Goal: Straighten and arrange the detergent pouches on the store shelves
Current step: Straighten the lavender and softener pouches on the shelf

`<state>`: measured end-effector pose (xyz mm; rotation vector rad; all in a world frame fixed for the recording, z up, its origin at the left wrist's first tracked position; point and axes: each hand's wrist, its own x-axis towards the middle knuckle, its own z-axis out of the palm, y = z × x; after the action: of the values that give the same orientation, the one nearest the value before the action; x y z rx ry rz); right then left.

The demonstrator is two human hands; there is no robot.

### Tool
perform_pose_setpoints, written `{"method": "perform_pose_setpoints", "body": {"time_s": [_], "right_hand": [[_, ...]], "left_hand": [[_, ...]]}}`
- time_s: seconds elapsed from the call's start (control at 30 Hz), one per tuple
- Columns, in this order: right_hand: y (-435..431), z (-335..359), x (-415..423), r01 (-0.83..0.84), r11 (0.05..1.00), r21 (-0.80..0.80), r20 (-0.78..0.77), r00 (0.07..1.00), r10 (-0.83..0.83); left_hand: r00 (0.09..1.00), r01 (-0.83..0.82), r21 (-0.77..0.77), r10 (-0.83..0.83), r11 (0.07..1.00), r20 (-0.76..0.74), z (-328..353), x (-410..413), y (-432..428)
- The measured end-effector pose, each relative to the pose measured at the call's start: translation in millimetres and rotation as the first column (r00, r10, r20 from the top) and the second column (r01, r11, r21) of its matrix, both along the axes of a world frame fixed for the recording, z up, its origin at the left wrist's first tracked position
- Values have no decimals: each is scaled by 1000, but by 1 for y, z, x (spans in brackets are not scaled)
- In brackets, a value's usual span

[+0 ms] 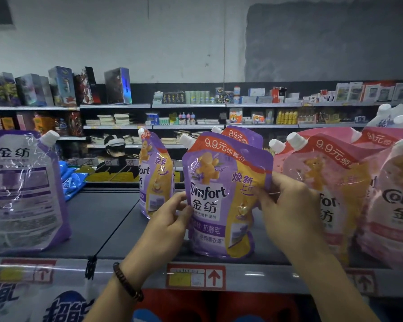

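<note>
A purple Comfort pouch point(221, 194) with a white cap stands upright at the front of the dark shelf point(98, 219). My left hand point(166, 225) grips its left edge and my right hand point(289, 205) grips its right edge. Behind it stands a second purple pouch point(241, 135), mostly hidden. A third purple pouch point(153, 173) stands turned sideways just left. At the far left a purple pouch point(23, 189) shows its printed back. Several pink pouches point(335, 173) crowd the right side of the shelf.
The shelf's front rail carries price tags point(196, 276). Blue packs point(71, 180) lie behind the shelf at left. A person with a white headband point(114, 147) is in the aisle beyond. Far shelves hold boxes and stationery. Larger packs sit on the shelf below.
</note>
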<state>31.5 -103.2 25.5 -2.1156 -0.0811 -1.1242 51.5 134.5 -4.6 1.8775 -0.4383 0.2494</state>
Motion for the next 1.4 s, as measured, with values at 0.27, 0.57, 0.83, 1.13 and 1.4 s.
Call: {"method": "perform_pose_setpoints", "body": {"time_s": [0.27, 0.57, 0.83, 1.13, 1.4], "right_hand": [[-6, 11, -7, 174, 964, -202, 32, 985, -171], [-10, 31, -32, 105, 975, -194, 160, 984, -74], [-25, 38, -30, 115, 976, -185, 181, 980, -81], [-33, 43, -38, 140, 973, -184, 164, 980, -110], [-34, 47, -42, 119, 972, -203, 99, 990, -101]], "left_hand": [[999, 44, -25, -44, 999, -3, -3, -6, -2], [999, 51, -46, -50, 998, 12, -2, -11, -9], [998, 24, 18, -25, 1000, 56, -4, -12, -15], [995, -16, 57, 10, 998, 99, -5, -12, -28], [1000, 21, 54, -21, 998, 1, 4, -13, -26]]}}
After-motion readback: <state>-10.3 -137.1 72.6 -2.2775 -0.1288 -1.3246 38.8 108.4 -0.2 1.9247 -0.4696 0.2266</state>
